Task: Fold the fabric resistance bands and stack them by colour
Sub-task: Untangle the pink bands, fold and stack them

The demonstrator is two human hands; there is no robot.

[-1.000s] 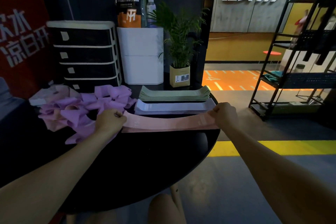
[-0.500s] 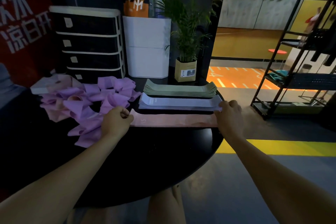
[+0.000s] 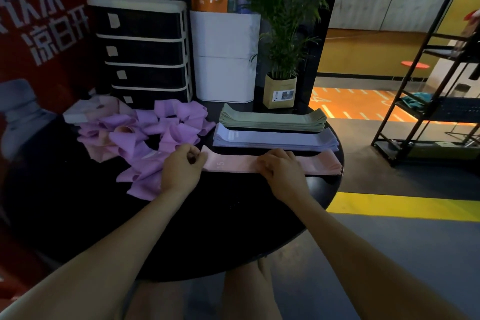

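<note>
**Pink band flat on the counter, both hands on it**

Here, at the far left of the frame, I see a red wall panel [image 3: 39,34] with white characters, and beside it a black drawer unit [image 3: 141,52] standing at the back of the round black counter [image 3: 181,228]. Below the drawers, in the middle left, lies a loose heap of purple bands [image 3: 155,138], unfolded and tangled, with some pink fabric [image 3: 104,112] mixed in at its left edge.

My left hand [image 3: 180,170] sits just right of that heap, at the left end of the pink band [image 3: 233,163]. Its fingers are curled and pinch that end between thumb and fingers. The band lies flat across the centre of the frame, running left to right on the counter, with "15" printed near its left end.

My right hand [image 3: 281,170] rests on the band around its middle, fingers bent down onto the fabric; I cannot tell whether they grip it or only press it.

Behind the pink band, touching or nearly so, is a flat lavender stack [image 3: 275,139], and behind that a green stack [image 3: 272,119]. Further back stand a white container [image 3: 224,57] and a potted plant [image 3: 280,60]. At the far right, a black metal rack [image 3: 428,73] stands on the floor.
</note>
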